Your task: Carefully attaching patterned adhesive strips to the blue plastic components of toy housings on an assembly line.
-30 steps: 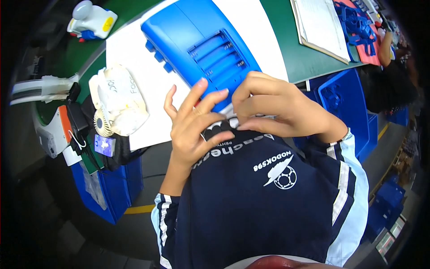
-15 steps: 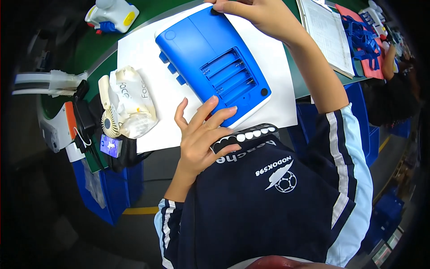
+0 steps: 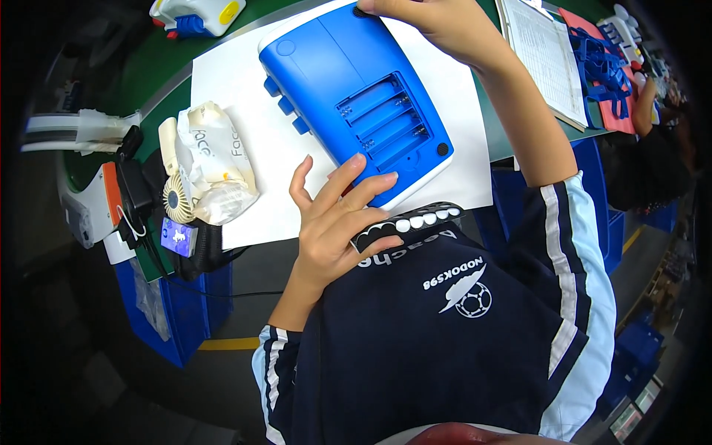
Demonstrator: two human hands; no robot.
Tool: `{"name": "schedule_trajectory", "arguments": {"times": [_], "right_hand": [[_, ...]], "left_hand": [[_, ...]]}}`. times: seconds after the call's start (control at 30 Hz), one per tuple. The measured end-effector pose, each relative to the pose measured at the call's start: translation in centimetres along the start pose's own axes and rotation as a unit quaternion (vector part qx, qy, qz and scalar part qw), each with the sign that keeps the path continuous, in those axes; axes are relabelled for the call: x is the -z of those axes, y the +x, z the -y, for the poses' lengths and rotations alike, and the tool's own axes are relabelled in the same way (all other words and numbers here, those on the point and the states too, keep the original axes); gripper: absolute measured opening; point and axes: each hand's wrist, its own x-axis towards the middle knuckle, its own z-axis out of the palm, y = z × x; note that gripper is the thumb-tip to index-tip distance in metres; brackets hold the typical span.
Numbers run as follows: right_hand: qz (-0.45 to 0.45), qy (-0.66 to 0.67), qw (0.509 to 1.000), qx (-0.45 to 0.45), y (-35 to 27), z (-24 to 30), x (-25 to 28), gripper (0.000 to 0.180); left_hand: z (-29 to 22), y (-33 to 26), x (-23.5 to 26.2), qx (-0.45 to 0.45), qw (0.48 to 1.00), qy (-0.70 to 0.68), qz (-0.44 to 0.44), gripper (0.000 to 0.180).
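Thumb and forefinger of left hand (image 3: 322, 237) pinched on one end of a black strip (image 3: 420, 222) bearing a row of white discs; other fingers spread wide, two laid over the near edge of a blue device (image 3: 311, 78). Right hand (image 3: 426, 16) stretched to the far end, thumb on a black round foot (image 3: 359, 12) at the corner; remaining fingers at the upper edge of view, cannot tell whether closed on anything.

Blue device slanted, open battery bay (image 3: 384, 122) uppermost with metal springs showing, second black foot (image 3: 443, 149) at near right corner, blue knobs (image 3: 285, 106) along left side. Under it, white sheet (image 3: 278, 163) on green counter (image 3: 498, 133).

Further left, crumpled plastic bag (image 3: 216, 152), cream handheld fan (image 3: 176, 198), small purple box (image 3: 179, 237), black adapter (image 3: 135, 190). Off to the right, clipboard with papers (image 3: 545, 63), then tangled blue straps (image 3: 599, 67) on a pink-red folder (image 3: 629, 115). Upper left, white device with yellow and blue parts (image 3: 196, 13). Lower down, blue bin (image 3: 174, 315). Far right, another person's forearm (image 3: 644, 107).
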Motion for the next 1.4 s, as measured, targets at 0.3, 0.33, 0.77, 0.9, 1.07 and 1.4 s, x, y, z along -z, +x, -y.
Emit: {"name": "schedule_trajectory", "arguments": {"times": [0.3,0.33,0.77,0.9,1.07,1.4], "right_hand": [[-0.004,0.01,1.0,-0.009,-0.1,0.3,-0.2,0.015],[-0.005,0.012,1.0,-0.016,-0.1,0.4,-0.3,0.015],[-0.054,-0.034,0.996,0.061,-3.2,2.5,-1.7,0.022],[0.167,-0.086,0.974,0.127,-10.5,5.9,-3.1,0.032],[0.206,0.004,0.975,0.083,-11.3,4.8,-3.8,0.029],[0.186,0.0,0.982,0.043,-11.7,4.7,-4.3,0.026]], "left_hand": [[0.0,-0.1,0.0,-0.003,1.0,-0.007,-0.001,0.03],[0.1,-0.1,0.0,-0.005,1.0,-0.007,-0.001,0.031],[0.0,0.2,-0.2,0.012,1.0,0.011,-0.011,0.029],[-0.3,0.7,-0.1,0.007,1.0,0.004,-0.006,0.033],[-0.4,0.4,-0.4,0.007,0.999,-0.013,-0.039,0.034],[-0.4,0.3,-0.7,0.015,0.998,-0.021,-0.056,0.029]]}}
